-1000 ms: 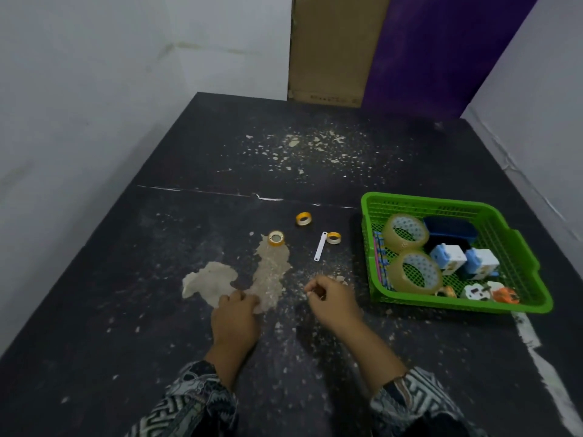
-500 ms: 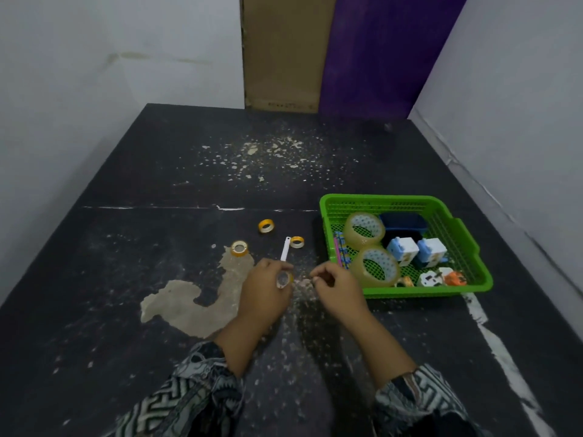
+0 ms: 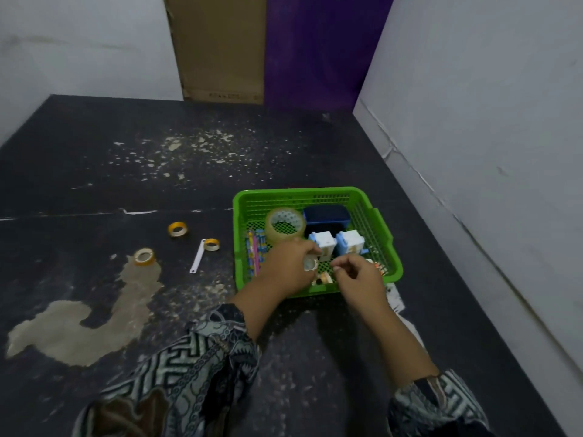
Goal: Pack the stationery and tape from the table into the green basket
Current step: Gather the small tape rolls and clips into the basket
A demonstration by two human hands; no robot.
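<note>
Both hands have travelled right, off the bare tabletop, and now hang over the near part of the green basket (image 3: 383, 239); the left hand (image 3: 285, 271) has brought along the little roll it picked up.

The dark table (image 3: 94, 171) fills most of the view, with a pale worn patch (image 3: 79, 329) at its near left. The basket stands on the table's right side, near the wall.

The left hand reaches in over the basket's near left corner. Its fingers are curled round a small tape roll (image 3: 310, 264), which it holds just above the contents. The right hand (image 3: 359, 279) is just beside it over the near rim, with thumb and forefinger tips drawn together. Whether anything sits between them cannot be told.

Inside the basket:
- A large clear tape roll (image 3: 285, 225) lies at the far left.
- A dark blue box (image 3: 326, 216) is beside it.
- Two blue-and-white blocks (image 3: 325, 244) stand side by side in the middle.
- A bundle of coloured pens (image 3: 254, 250) runs along the left wall.

Left of the basket, three rolls remain on the table: a far yellow roll (image 3: 177, 229), a middle yellow roll (image 3: 211, 244) and a near yellow roll (image 3: 144, 257), the last at the top of the patch. A white strip (image 3: 197, 257) touches the middle one.
</note>
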